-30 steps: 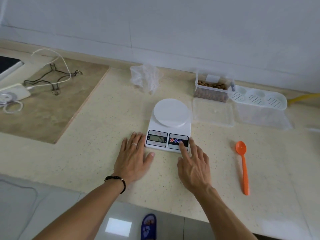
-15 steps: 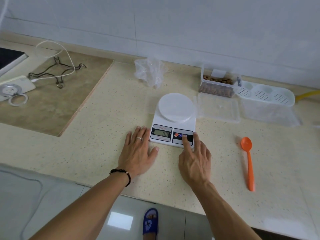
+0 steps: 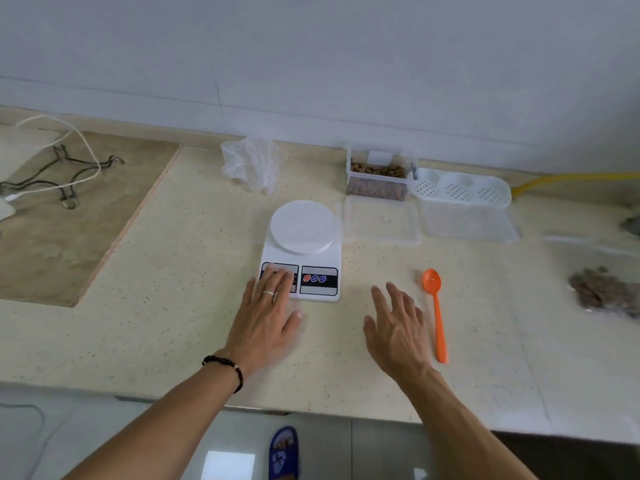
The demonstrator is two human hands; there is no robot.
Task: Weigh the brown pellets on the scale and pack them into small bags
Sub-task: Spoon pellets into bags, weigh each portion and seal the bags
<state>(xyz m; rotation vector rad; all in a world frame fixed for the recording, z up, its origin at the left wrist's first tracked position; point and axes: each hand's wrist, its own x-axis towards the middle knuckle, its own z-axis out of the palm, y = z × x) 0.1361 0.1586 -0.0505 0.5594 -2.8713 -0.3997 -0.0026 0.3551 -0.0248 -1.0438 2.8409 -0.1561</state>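
Half a second ago the left hand [image 3: 262,320] lay flat on the table [image 3: 166,306] beside the scale [image 3: 302,251]; now its fingers [image 3: 277,280] have slid onto the scale's front left corner and cover most of the display. It is spread flat, holding nothing. The right hand [image 3: 398,327] has left the buttons [image 3: 314,278], which it was pressing with a fingertip, and now sits to the right of the scale, open with fingers loosely fanned, empty, between the scale and the orange spoon [image 3: 435,310]. Whether it touches the table I cannot tell.

At the far left a white cable [image 3: 69,140] loops over a bent wire piece [image 3: 65,181] on a darker inset slab [image 3: 62,237]. Behind the scale, near the wall, sits a crumpled clear bag [image 3: 252,164]. The scale's round white platform [image 3: 303,225] is bare. Right of it lies a clear lid [image 3: 381,220], and behind that stands a clear tub of brown pellets [image 3: 377,183]. Next comes a clear box [image 3: 467,220] topped with a white perforated tray [image 3: 457,190], with a yellow hose [image 3: 568,178] behind. The spoon lies flat, bowl away from the person, well apart from the tub. At the right edge lies a blurred heap of more pellets [image 3: 602,289], apparently in clear plastic. Nothing stands between the hands and the spoon or the scale.
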